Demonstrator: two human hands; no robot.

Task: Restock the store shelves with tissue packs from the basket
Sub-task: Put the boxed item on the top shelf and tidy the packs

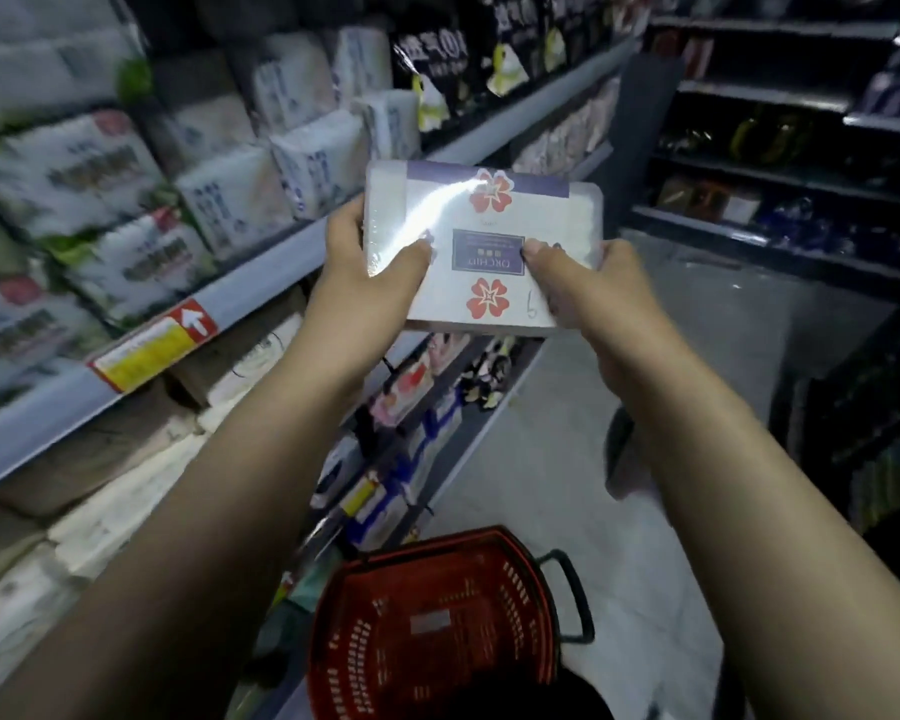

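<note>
At the centre of the frame a flat, rectangular tissue pack (pixel 468 215) is held up in the air by both hands, just right of the grey metal shelf edge (pixel 261 288) and well above the basket. Its clear film wrap is glossy and throws a white glare. Beneath the film the face is white, with a purple band along the top, two red four-petalled flowers and a small purple label that reads upside down. The left hand (pixel 370 272) clasps the pack's left end with its thumb laid flat on the front, and the right hand (pixel 588 288) takes the lower right corner likewise, so each grip is closed round the pack. At upper left, soft pillowy packs (pixel 89 168) in crinkled plastic fill the shelf, too blurred to read. A red and yellow label (pixel 152 345) sits on the shelf edge. At bottom centre is a red plastic basket (pixel 536 579) with slotted walls and a black loop handle (pixel 575 595). It seems to stand on the pale, smooth floor (pixel 619 407).
</note>
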